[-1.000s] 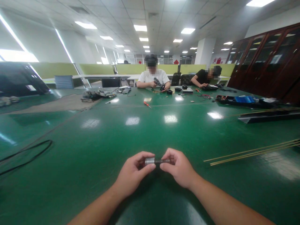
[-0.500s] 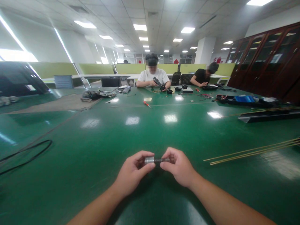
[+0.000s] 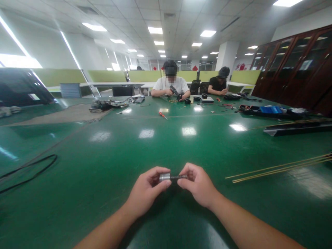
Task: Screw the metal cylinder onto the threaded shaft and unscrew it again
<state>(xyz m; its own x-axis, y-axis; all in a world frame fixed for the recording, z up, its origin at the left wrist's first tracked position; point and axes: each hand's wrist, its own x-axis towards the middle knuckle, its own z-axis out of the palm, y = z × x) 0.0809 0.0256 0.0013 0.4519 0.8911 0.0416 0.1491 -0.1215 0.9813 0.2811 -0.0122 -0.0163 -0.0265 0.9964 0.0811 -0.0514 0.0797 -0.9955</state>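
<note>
Between my hands lies a small metal part: a silver cylinder (image 3: 165, 177) at the left and a thin dark shaft (image 3: 175, 177) reaching out of it to the right. My left hand (image 3: 146, 188) pinches the cylinder between thumb and fingers. The shaft's right end sits in the closed fingers of my right hand (image 3: 198, 183). Part of that end is hidden by the fingers, so its exact kind cannot be made out. Both hands are held low over the green tabletop (image 3: 124, 148), close to me.
Thin brass-coloured rods (image 3: 280, 168) lie at the right, with a dark metal channel (image 3: 293, 127) beyond. A black cable (image 3: 38, 169) loops at the left. A red screwdriver (image 3: 163, 115) lies mid-table. Across sit a person in white (image 3: 171, 84), holding a power tool, and a person in black (image 3: 218, 84).
My hands and the metal part stay almost still. Across the table, the person in white has shifted the head slightly right; the person in black has moved left and raised a hand.
</note>
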